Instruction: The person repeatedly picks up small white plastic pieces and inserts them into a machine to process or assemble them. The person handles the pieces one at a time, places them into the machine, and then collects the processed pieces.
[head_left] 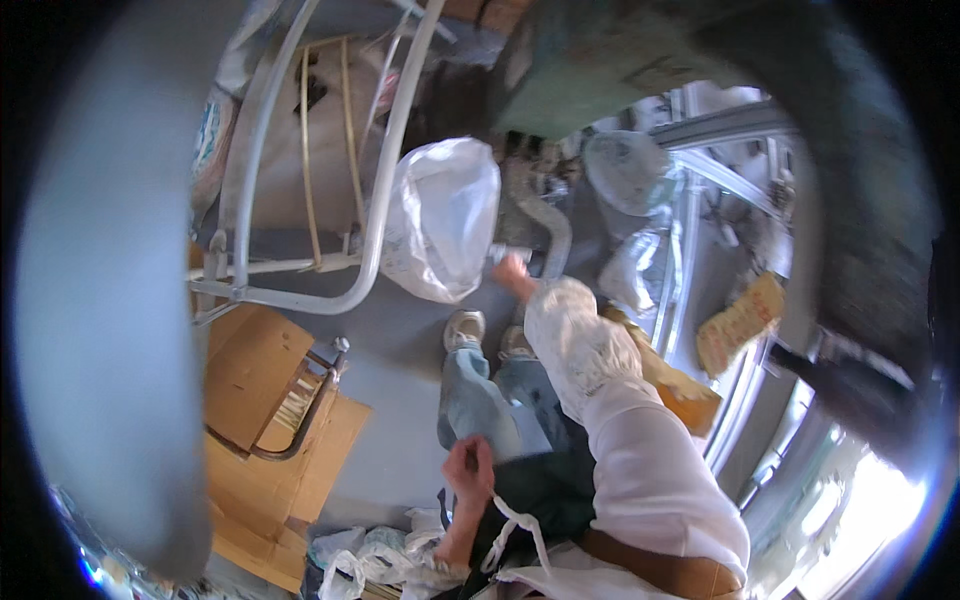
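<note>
My right hand (512, 272) reaches away from me, its arm in a white sleeve. The fingers are closed at a small pale piece (513, 253) whose kind I cannot make out. Just left of it stands a white plastic bag (445, 225), its mouth wide and facing up. Close to my body, my left hand (468, 467) is curled with fingers and thumb drawn together; whatever it may hold is hidden. A white strap (520, 520) hangs beside that wrist, over dark green cloth.
A white tubular metal frame (375, 215) stands at the far left. Flattened cardboard (270, 400) lies below it. A green machine body (600, 75) overhangs the far side, with a curved pipe (557, 235) beneath. Metal rails (690, 260) and a yellow-brown packet (740, 325) are at right.
</note>
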